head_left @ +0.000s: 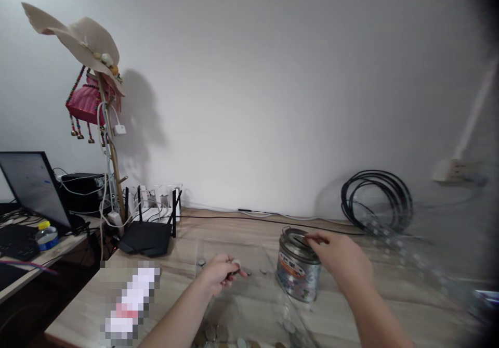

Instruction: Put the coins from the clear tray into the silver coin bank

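My left hand is closed over the clear plastic box, with a silvery coin showing between thumb and fingers. Whether more coins are in that palm is hidden. My right hand is at the top of a round metal tin, its fingertips pinched together over the lid's right side. What those fingertips hold, if anything, I cannot make out. Several loose coins lie in the transparent box near me, and a few more are scattered farther back.
A black router with upright antennas stands at the back left. Near the left edge lies a blurred-out item. Coiled black cable leans on the wall. A monitor and a yellow-capped bottle are on the adjoining desk.
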Motion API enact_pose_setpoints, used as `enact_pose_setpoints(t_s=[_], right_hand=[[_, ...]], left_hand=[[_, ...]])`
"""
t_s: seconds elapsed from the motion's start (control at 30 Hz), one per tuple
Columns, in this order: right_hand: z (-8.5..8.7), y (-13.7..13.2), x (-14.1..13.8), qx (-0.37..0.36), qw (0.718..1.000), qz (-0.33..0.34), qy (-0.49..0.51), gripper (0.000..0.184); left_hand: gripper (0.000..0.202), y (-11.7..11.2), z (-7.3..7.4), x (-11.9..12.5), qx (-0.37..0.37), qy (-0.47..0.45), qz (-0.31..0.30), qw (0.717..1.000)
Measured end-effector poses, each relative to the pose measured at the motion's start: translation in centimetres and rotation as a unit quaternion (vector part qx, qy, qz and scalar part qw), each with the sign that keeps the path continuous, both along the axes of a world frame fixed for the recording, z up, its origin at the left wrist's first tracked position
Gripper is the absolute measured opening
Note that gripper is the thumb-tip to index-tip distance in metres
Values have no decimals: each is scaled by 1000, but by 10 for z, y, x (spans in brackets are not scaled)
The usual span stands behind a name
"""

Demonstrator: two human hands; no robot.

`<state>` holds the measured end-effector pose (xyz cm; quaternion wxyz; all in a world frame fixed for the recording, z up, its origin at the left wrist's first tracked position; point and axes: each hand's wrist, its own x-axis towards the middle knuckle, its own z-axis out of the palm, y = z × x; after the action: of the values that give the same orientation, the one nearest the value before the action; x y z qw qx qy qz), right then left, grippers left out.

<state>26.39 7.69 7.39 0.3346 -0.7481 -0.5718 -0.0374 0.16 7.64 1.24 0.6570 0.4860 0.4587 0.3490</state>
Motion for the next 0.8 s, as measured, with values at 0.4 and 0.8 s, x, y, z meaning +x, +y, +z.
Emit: enact_pose_setpoints(t_s=[0.4, 0.8], right_hand=[[-7, 18, 3, -7, 999, 51, 13, 20], [-31, -12, -115, -13, 888, 450, 91, 27]], left_hand=[[21, -4, 1, 0, 23, 49, -70, 996], [29, -3, -1, 1, 89, 43, -47, 994]])
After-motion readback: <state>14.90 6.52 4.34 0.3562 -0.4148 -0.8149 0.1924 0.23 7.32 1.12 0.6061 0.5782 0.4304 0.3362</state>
